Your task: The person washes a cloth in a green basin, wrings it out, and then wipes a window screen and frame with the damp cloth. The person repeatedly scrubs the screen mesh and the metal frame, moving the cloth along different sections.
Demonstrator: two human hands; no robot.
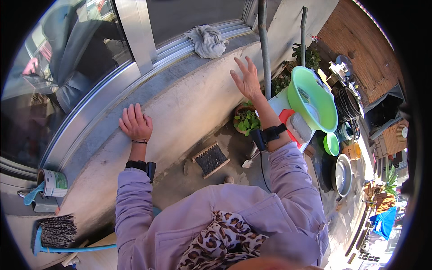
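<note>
My left hand (136,122) rests with its fingers slightly apart on the outer edge of the window sill (111,118) and holds nothing. Raised in front of the pale wall, my right hand (246,77) is empty, its fingers spread, just left of a metal pole (265,50). A crumpled grey cloth (208,41) lies on the aluminium window track (175,48), up and to the left of my right hand. Below that hand stands a potted green plant (248,119). The glass window pane (67,60) is at the upper left.
A green basin (312,99) and a grey sponge-like block (300,126) stand at the right. A small low stool with dark webbing (212,159) is on the ground. At the left are a can (54,183) and a broom (57,231). A metal pan (343,175) lies lower right.
</note>
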